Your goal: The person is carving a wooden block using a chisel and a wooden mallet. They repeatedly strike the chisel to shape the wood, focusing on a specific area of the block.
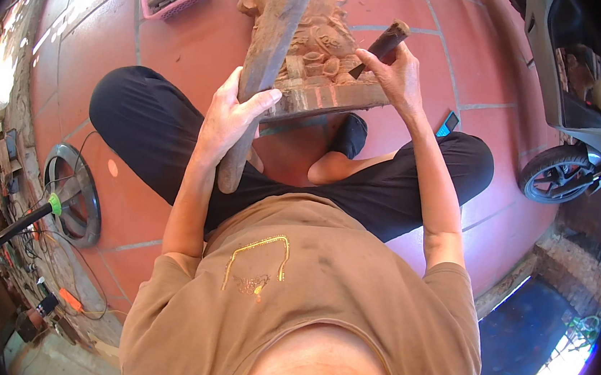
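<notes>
My left hand (229, 114) is wrapped round a long wooden mallet (275, 33), a flat club of worn grey-brown wood whose wide end points away from me. In my right hand (399, 75) is a chisel (385, 45) with a dark wooden handle, pinched between thumb and fingers. Its blade slants down to the near right part of a reddish-brown wood carving (322, 41); I cannot tell if the tip touches. The carving lies on the floor in front of my crossed legs, its thick near edge toward me. The mallet hides part of its left side.
A pink basket (188, 4) full of wooden-handled tools stands at the far left. On the red tiled floor (174, 67) near my right knee lies a small blue device (448, 124). A motorbike wheel (562, 173) is at right; a round-based stand (72, 194) and cables are at left.
</notes>
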Tool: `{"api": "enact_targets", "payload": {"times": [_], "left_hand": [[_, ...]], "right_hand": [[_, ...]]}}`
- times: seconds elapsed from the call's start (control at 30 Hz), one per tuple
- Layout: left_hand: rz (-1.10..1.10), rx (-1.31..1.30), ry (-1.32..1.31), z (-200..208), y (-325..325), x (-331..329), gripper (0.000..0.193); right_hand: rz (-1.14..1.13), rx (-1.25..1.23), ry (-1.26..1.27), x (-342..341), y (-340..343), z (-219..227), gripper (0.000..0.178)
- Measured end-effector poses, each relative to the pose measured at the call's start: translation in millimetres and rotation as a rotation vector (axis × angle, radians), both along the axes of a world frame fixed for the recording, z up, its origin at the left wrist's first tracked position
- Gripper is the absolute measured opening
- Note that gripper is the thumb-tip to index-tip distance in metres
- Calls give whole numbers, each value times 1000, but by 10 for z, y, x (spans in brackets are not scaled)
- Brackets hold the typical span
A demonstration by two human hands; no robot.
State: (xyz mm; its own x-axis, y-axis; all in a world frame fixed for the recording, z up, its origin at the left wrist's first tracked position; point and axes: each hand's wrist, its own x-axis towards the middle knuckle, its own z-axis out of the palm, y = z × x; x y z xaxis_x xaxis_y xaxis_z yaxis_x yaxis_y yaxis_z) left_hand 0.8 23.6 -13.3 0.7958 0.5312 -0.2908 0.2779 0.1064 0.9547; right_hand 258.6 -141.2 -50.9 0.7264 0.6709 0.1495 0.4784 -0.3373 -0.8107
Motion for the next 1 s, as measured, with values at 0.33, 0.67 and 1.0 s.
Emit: {"api": "enact_targets", "payload": {"times": [0.33,0.67,1.0], "left_hand": [[-3,10,62,-59,36,69,47],[-1,-2,74,-127,43,144,48],[-15,-6,68,-145,28,181,43]], "right_hand": [[-29,140,286,-6,136,-272,45],[-119,54,242,-4,130,-258,48],[-119,173,401,-143,146,-256,39]]}}
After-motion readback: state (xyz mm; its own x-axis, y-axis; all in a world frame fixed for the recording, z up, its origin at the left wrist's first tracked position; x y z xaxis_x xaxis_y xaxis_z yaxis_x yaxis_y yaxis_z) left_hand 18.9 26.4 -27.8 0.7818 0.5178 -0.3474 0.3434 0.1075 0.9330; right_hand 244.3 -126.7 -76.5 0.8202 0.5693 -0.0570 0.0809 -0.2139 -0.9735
